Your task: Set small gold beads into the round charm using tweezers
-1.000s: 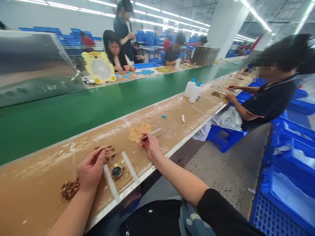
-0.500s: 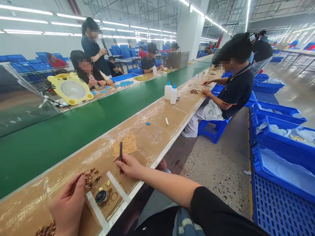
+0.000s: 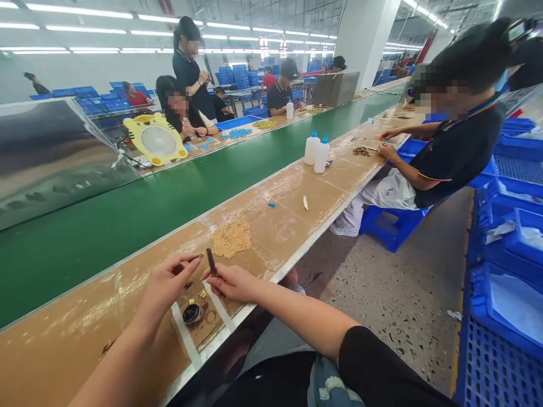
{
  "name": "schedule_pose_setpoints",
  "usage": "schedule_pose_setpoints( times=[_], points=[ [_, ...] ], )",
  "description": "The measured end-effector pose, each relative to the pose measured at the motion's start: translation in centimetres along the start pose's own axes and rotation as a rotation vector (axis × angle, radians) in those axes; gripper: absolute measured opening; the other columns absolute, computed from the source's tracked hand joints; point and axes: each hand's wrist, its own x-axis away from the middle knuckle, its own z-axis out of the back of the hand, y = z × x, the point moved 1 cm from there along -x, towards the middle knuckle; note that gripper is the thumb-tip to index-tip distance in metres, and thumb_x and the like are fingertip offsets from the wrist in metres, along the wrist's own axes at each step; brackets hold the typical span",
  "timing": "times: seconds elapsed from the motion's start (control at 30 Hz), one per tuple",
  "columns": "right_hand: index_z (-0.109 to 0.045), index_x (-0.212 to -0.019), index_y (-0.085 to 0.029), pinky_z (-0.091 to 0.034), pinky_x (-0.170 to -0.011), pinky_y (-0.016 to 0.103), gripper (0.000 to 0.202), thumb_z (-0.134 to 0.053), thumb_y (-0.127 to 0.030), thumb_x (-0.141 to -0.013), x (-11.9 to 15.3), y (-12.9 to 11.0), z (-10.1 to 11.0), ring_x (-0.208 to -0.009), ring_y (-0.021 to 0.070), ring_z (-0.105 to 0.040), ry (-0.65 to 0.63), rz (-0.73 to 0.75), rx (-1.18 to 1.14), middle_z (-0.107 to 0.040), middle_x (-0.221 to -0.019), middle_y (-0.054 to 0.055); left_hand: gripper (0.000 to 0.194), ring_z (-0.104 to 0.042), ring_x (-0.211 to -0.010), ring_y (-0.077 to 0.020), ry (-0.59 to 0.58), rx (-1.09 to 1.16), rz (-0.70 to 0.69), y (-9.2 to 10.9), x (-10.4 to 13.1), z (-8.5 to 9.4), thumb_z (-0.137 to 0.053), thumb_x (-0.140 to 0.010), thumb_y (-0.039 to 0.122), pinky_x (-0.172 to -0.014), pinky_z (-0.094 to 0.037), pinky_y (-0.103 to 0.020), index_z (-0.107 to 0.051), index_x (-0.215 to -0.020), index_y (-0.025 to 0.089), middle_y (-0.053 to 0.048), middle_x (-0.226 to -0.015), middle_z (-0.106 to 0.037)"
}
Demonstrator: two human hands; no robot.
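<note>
Dark stick (image 3: 211, 262) stands gripped in the right hand (image 3: 229, 282), near the beads (image 3: 232, 238), and the left hand (image 3: 164, 287), fingertips pinched on a brown piece (image 3: 201, 256), has moved right, putting piece and stick within working reach.

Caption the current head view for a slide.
Left hand pinching a small piece, right hand holding a dark stick, near a black-filled pot and a tan pile.

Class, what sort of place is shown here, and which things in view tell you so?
Probably a factory's hand-work line: a long, flat green belt, likely a conveyor, runs beside a brown-covered worktop bearing a heap of small tan pieces, with blue plastic crates to the right.
</note>
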Motion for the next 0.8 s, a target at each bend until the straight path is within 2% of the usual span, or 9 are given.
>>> schedule_pose_setpoints(
  times=[0.07,0.17,0.23,0.33,0.4,0.47,0.6,0.67,0.8],
  points=[
    [-0.059,-0.126,-0.026,-0.050,-0.081,0.030,0.017,-0.050,-0.033,-0.114,0.2,-0.5,0.0,-0.073,0.0154,-0.062,-0.054,0.002,0.086,-0.062,-0.077,-0.006,0.049,-0.049,-0.054,-0.0160,-0.025,-0.037,-0.027,-0.2,-1.0,-0.4,-0.076,-0.071,0.065,-0.053,-0.038,-0.027,-0.086,-0.093,0.022,0.002,-0.055,-0.057],
    [-0.058,-0.131,-0.026,-0.051,-0.082,0.030,0.022,-0.049,-0.037,-0.115,0.1,-0.6,-0.1,-0.073,0.0167,-0.065,-0.078,-0.011,0.151,-0.061,-0.075,-0.006,0.043,-0.062,-0.068,-0.0192,-0.105,-0.046,-0.103,0.4,-2.3,-1.3,-0.077,-0.071,0.062,-0.062,-0.046,-0.029,-0.084,-0.088,0.023,-0.003,-0.075,-0.073],
    [-0.058,-0.132,-0.025,-0.052,-0.082,0.029,0.024,-0.049,-0.038,-0.115,-0.1,-0.4,-0.1,-0.074,0.0175,-0.066,-0.058,-0.017,0.187,-0.061,-0.074,-0.006,0.042,-0.066,-0.074,-0.0204,-0.156,-0.070,-0.166,1.4,-3.2,-2.2,-0.077,-0.073,0.063,-0.067,-0.049,-0.030,-0.083,-0.084,0.023,-0.006,-0.088,-0.078],
    [-0.060,-0.133,-0.023,-0.052,-0.080,0.028,0.027,-0.050,-0.040,-0.115,-0.3,-0.2,-0.3,-0.074,0.0176,-0.067,-0.013,-0.009,0.240,-0.064,-0.076,-0.004,0.046,-0.058,-0.064,-0.0179,-0.238,-0.180,-0.256,2.8,-5.0,-3.9,-0.071,-0.079,0.066,-0.064,-0.046,-0.031,-0.084,-0.088,0.023,-0.004,-0.080,-0.072],
    [-0.062,-0.135,-0.024,-0.053,-0.080,0.027,0.029,-0.048,-0.041,-0.116,-0.3,-0.3,-0.4,-0.077,0.0173,-0.070,0.016,0.025,0.264,-0.070,-0.082,-0.003,0.048,-0.054,-0.061,-0.0169,-0.289,-0.260,-0.332,3.7,-6.5,-5.4,-0.068,-0.080,0.067,-0.063,-0.045,-0.032,-0.086,-0.090,0.023,-0.003,-0.079,-0.069],
    [-0.064,-0.136,-0.024,-0.054,-0.082,0.027,0.030,-0.049,-0.041,-0.116,-0.2,-0.5,-0.4,-0.084,0.0170,-0.073,0.063,0.059,0.285,-0.078,-0.096,0.000,0.049,-0.057,-0.064,-0.0174,-0.310,-0.352,-0.421,4.7,-8.1,-7.0,-0.065,-0.083,0.066,-0.066,-0.046,-0.033,-0.086,-0.091,0.023,-0.004,-0.085,-0.070],
    [-0.068,-0.132,-0.026,-0.056,-0.085,0.025,0.026,-0.051,-0.035,-0.115,0.0,-0.8,0.0,-0.097,0.0161,-0.079,0.170,0.063,0.289,-0.083,-0.119,0.001,0.043,-0.069,-0.089,-0.0231,-0.305,-0.532,-0.545,6.8,-11.1,-10.6,-0.063,-0.092,0.060,-0.079,-0.050,-0.035,-0.087,-0.097,0.025,-0.007,-0.106,-0.072],
    [-0.069,-0.134,-0.028,-0.058,-0.086,0.025,0.027,-0.052,-0.037,-0.115,-0.1,-0.7,0.1,-0.101,0.0165,-0.081,0.221,0.045,0.255,-0.084,-0.121,0.001,0.038,-0.069,-0.093,-0.0243,-0.304,-0.581,-0.548,7.5,-12.5,-12.6,-0.064,-0.093,0.054,-0.083,-0.051,-0.036,-0.087,-0.098,0.024,-0.007,-0.110,-0.071],
    [-0.068,-0.133,-0.028,-0.061,-0.091,0.025,0.036,-0.059,-0.055,-0.112,-0.5,0.2,-0.2,-0.108,0.0180,-0.084,0.329,-0.002,0.151,-0.086,-0.125,0.001,0.034,-0.068,-0.091,-0.0249,-0.360,-0.600,-0.503,8.0,-15.1,-16.4,-0.065,-0.093,0.049,-0.089,-0.054,-0.039,-0.086,-0.097,0.023,-0.009,-0.111,-0.069]
  ],
)
